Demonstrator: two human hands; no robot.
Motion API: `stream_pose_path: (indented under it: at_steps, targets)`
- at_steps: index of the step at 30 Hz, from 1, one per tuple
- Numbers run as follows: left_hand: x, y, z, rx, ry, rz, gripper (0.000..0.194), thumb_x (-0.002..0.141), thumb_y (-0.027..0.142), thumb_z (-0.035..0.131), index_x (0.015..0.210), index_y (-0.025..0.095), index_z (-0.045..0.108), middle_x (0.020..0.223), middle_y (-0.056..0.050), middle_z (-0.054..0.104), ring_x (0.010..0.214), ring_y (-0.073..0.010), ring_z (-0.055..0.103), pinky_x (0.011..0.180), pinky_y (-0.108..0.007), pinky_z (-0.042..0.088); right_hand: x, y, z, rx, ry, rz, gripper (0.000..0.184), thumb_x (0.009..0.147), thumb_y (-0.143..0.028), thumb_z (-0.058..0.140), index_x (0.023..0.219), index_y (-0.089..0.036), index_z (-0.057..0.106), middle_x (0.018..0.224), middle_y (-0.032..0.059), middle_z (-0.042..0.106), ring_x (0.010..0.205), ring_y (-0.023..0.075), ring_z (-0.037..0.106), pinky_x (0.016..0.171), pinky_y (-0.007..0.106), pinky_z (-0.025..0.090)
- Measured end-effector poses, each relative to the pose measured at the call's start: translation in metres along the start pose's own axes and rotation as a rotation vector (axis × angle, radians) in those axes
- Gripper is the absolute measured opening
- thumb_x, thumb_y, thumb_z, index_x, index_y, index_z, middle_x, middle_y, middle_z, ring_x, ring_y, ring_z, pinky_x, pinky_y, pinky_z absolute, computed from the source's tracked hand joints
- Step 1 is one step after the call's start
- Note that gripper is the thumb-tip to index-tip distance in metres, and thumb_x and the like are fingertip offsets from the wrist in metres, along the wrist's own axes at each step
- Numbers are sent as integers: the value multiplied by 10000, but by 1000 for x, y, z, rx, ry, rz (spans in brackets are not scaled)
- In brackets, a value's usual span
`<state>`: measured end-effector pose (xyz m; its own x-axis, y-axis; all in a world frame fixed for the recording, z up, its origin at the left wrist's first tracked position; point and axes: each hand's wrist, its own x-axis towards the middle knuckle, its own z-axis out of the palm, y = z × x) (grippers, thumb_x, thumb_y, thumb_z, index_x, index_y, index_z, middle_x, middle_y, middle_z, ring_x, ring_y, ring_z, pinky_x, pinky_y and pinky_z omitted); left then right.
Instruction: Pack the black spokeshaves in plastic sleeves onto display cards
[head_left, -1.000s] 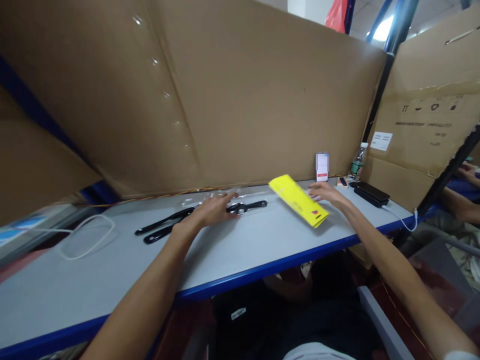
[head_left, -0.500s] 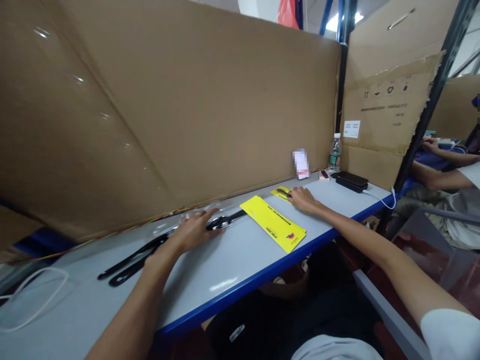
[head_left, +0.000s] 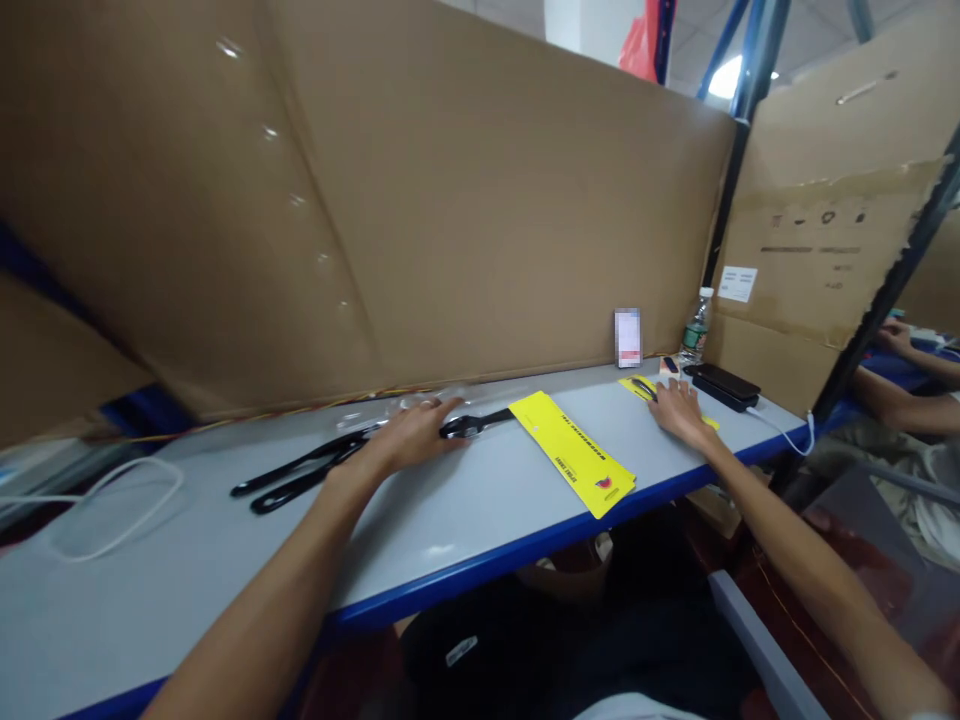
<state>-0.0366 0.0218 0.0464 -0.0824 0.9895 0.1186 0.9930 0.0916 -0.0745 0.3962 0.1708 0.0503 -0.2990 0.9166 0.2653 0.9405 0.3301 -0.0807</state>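
Thumb and fingers apart, my left hand (head_left: pixel 412 435) lies over several black spokeshaves at the left of the desk. Near its fingertips one spokeshave (head_left: pixel 469 425) shows its middle, its handle reaching the stack of yellow cards (head_left: pixel 570 450). Other black handles (head_left: pixel 300 475) stick out behind my wrist, and clear plastic (head_left: pixel 390 402) lies beyond it. Farther right, my right hand (head_left: pixel 677 408) is on a smaller-looking yellow card (head_left: pixel 630 383) with a dark tool on it. My fingers cover much of both. The print on the stack reads "woodworking tool".
Against the cardboard wall (head_left: pixel 487 220) leans a phone (head_left: pixel 628 340). A water bottle (head_left: pixel 696 328) and a black device (head_left: pixel 724 385) with a white cable stand at the right. Another white cable (head_left: pixel 150 500) curls at far left. A co-worker's arms (head_left: pixel 900 385) show beyond the partition.
My right hand and the yellow card with the dark tool have shifted right, away from the card stack. My left hand stays over the spokeshaves. The camera view has turned a little left.
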Motion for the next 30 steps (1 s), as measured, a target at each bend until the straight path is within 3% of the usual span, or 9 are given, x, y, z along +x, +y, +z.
stream_pose_path:
  at_steps: [2,5,8,10,13,17,21,26,30]
  targets:
    - [-1,2,-1,-21,2,-3,785,884,553,627,1570,205,472,1425,-210,634,1304,-419,600,1088,-533,447,-26,-37,-4,129,73,-203,547,1075,-404,460,1551,-144,529,1534,228,557,1434,369,480,1159,532,390]
    - [-1,3,-2,-12,18,-8,779,892,547,616,1572,199,461,1439,-215,622,1325,-410,582,1105,-531,431,-78,-97,-7,225,9,-436,586,1053,-521,502,1563,-234,530,1538,180,568,1394,351,529,1121,499,445]
    - [-2,3,-2,2,6,-4,772,902,550,604,1570,193,453,1411,-217,633,1303,-411,594,1080,-523,448,-112,-136,-6,114,-70,-426,532,1049,-538,499,1497,-268,594,1544,165,564,1387,374,531,1096,516,469]
    - [-2,3,-1,-4,1,6,762,905,554,599,1560,190,459,1384,-219,644,1280,-415,608,1050,-516,466,-116,-141,-4,58,-94,-395,463,1083,-436,420,1465,-266,618,1537,148,579,1379,353,544,1093,492,479]
    - [0,1,1,-27,20,18,750,898,552,611,1543,195,473,1359,-213,654,1258,-412,621,1028,-497,477,-102,-120,-1,32,-134,-325,457,1082,-304,379,1454,-222,634,1558,146,567,1386,341,549,1098,453,480]
    - [1,0,2,-32,35,8,736,891,544,620,1532,209,481,1326,-196,670,1240,-404,625,1023,-491,474,-69,-76,2,27,-155,-105,482,1090,-276,387,1525,-209,583,1640,146,480,1497,329,448,1208,427,357]
    - [0,1,1,-54,46,31,739,890,558,625,1525,202,498,1309,-195,669,1189,-392,643,1011,-488,481,-51,-45,-2,109,-96,-71,421,1063,-226,429,1381,-161,697,1505,173,607,1391,304,540,1123,379,422]
    - [-6,31,1,-168,69,203,767,887,513,659,1558,185,483,1388,-198,628,1203,-375,637,1038,-481,482,-76,-15,-11,157,142,97,436,1029,-349,536,1401,-170,680,1435,152,646,1295,325,574,1101,431,443]
    - [-13,76,2,-291,114,387,765,908,552,675,1578,241,472,1442,-165,603,1264,-360,605,1110,-504,448,-101,-2,-7,91,54,262,459,994,-499,586,1286,-175,727,1348,187,657,1248,384,567,998,511,473]
